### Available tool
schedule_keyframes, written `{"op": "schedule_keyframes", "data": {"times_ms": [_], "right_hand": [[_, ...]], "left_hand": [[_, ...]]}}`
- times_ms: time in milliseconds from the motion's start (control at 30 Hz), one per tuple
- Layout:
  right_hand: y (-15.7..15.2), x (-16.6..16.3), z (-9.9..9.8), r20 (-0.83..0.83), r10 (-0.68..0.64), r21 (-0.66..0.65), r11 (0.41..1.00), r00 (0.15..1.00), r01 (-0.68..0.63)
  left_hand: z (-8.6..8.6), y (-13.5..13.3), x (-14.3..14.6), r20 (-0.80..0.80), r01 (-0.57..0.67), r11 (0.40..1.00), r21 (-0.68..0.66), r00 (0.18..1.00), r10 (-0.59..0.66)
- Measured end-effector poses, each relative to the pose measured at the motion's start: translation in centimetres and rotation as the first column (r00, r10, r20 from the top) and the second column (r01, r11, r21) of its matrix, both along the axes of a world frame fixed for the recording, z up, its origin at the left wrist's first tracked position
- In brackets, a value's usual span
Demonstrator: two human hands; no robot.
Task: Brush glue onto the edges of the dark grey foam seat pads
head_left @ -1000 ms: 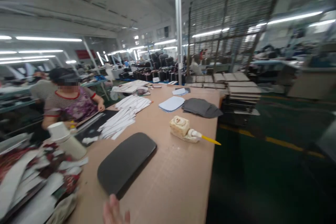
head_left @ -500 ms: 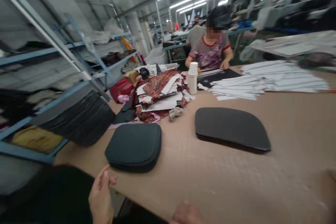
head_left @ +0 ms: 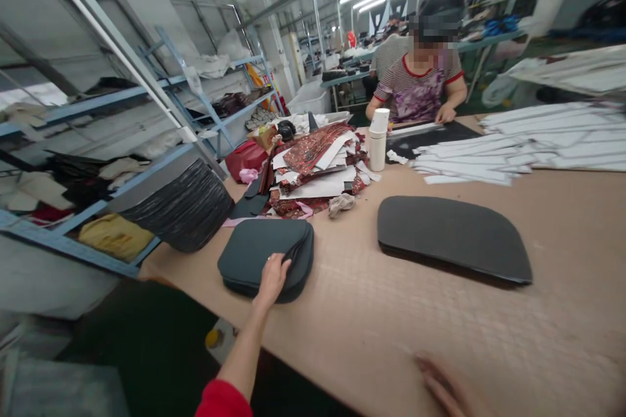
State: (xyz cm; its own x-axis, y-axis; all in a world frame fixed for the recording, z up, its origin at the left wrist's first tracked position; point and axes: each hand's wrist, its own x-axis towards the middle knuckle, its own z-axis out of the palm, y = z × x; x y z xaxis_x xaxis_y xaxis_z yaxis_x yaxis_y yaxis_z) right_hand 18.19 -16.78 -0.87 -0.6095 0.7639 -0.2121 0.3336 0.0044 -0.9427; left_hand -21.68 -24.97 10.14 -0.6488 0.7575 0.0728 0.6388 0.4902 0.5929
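Note:
My left hand [head_left: 274,277] pinches the lifted near-right edge of the top piece in a stack of dark green rounded panels [head_left: 259,247]. The stack lies flat near the table's left front edge. The panels look like thin sheet material; their exact kind cannot be made out. At the bottom of the view, my right hand [head_left: 443,388] is partly cut off and slightly blurred, fingers stretched out over the bare tabletop, with nothing seen in it. Further up and to the right lies a stack of larger dark grey panels [head_left: 452,234], apart from both hands.
Red patterned and white scraps [head_left: 315,166] are heaped behind the green stack, beside a white bottle [head_left: 377,143]. White strips [head_left: 489,150] lie at the back right. A tall stack of black-edged sheets [head_left: 188,208] stands at left. A co-worker [head_left: 415,85] sits across the brown table [head_left: 352,313].
My left hand has moved from the table's edge onto the green stack and taken hold of the top panel's edge. My right hand appears further right as the view shifts.

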Motion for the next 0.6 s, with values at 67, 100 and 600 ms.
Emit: {"op": "schedule_keyframes", "data": {"times_ms": [67, 100, 600], "right_hand": [[-0.2, -0.7, -0.4, 0.004, -0.03, -0.009, 1.0, 1.0, 0.03], [-0.3, -0.9, -0.5, 0.01, -0.043, -0.015, 0.999, 0.999, 0.043], [1.2, -3.1, 3.9, -0.034, -0.211, -0.316, 0.93, 0.977, 0.19]], "left_hand": [[0.4, -0.6, -1.6, 0.033, 0.076, 0.996, -0.04, 0.997, -0.075], [0.4, -0.9, -2.4, 0.05, 0.102, 0.993, -0.054, 0.994, -0.099], [1.9, 0.8, -2.8, 0.129, 0.16, 0.981, 0.106, 0.976, -0.173]]}}
